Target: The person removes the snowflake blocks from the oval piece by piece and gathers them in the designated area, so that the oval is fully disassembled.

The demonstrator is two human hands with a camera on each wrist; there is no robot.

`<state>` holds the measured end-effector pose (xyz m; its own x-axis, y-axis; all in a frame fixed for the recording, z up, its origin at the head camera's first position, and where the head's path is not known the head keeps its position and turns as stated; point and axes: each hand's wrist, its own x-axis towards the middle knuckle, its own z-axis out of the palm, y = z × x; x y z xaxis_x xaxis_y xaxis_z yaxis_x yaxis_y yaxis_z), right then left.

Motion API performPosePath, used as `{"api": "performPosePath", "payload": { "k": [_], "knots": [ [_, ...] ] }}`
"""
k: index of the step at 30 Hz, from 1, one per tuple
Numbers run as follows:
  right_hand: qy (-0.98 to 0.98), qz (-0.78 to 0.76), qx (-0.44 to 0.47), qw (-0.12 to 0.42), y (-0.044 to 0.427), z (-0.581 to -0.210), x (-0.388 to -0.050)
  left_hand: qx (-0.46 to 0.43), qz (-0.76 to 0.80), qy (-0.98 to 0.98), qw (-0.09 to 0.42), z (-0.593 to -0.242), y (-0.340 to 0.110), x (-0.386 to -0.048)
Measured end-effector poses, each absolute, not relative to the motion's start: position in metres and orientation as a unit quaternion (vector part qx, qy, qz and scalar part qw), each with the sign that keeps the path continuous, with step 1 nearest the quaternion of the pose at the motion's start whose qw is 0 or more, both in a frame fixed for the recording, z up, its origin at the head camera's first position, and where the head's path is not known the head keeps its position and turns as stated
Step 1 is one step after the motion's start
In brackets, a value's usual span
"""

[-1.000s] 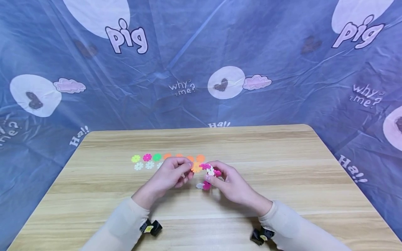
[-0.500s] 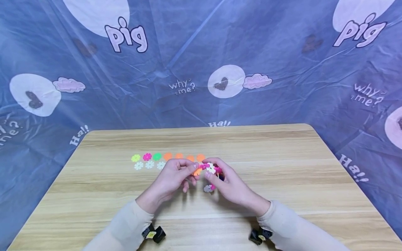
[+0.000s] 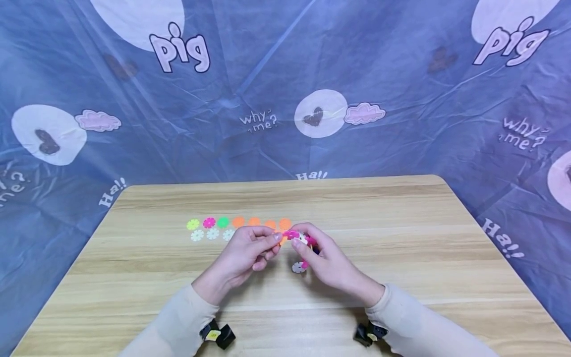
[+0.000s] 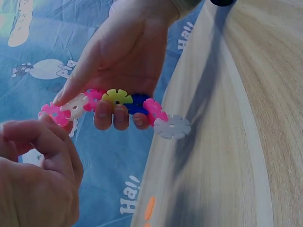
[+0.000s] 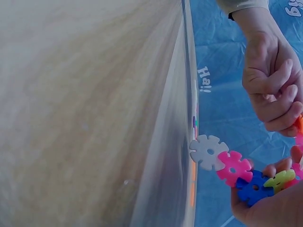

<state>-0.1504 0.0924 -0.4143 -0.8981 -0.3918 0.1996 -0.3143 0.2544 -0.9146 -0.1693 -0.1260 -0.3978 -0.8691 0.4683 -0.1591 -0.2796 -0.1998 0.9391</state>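
Note:
My right hand [image 3: 330, 260] holds a chain of interlocked snowflake discs, its fingers curled round the middle of it. In the left wrist view the chain runs from a pink disc [image 4: 55, 115] through white, pink, a yellow disc [image 4: 117, 97] and a blue disc [image 4: 137, 104] to pink and a white end disc [image 4: 172, 126]. My left hand [image 3: 243, 255] pinches an orange disc [image 3: 283, 240] between thumb and forefinger at the chain's pink end. Fingers cover much of that orange disc, so I cannot tell whether it is slotted in.
Behind the left hand, loose discs lie on the wooden table [image 3: 379, 208] in two rows. The back row has a yellow-green disc [image 3: 193, 224], a pink disc [image 3: 209, 222], a green disc [image 3: 223, 222] and several orange ones. White discs [image 3: 212, 234] form the front row, partly hidden.
The left hand has moved slightly right, bringing the orange disc against the chain's pink end. The chain has turned in the right hand, its hanging white end shifting right.

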Motion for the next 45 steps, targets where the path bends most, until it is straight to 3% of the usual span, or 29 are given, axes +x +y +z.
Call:
{"api": "performPosePath", "payload": {
  "k": [20,32,45],
  "knots": [
    [0.793,-0.564,-0.227,0.012,0.092,-0.414,-0.151,0.072,0.743,0.631,0.212,-0.398,-0.127,-0.171],
    [0.788,-0.578,-0.211,0.01,0.095,-0.412,-0.15,0.128,0.591,0.775,0.185,-0.406,-0.139,-0.187],
    [0.788,-0.579,-0.209,0.005,0.098,-0.411,-0.15,0.097,0.513,0.835,0.17,-0.413,-0.124,-0.21]
  ]
}}
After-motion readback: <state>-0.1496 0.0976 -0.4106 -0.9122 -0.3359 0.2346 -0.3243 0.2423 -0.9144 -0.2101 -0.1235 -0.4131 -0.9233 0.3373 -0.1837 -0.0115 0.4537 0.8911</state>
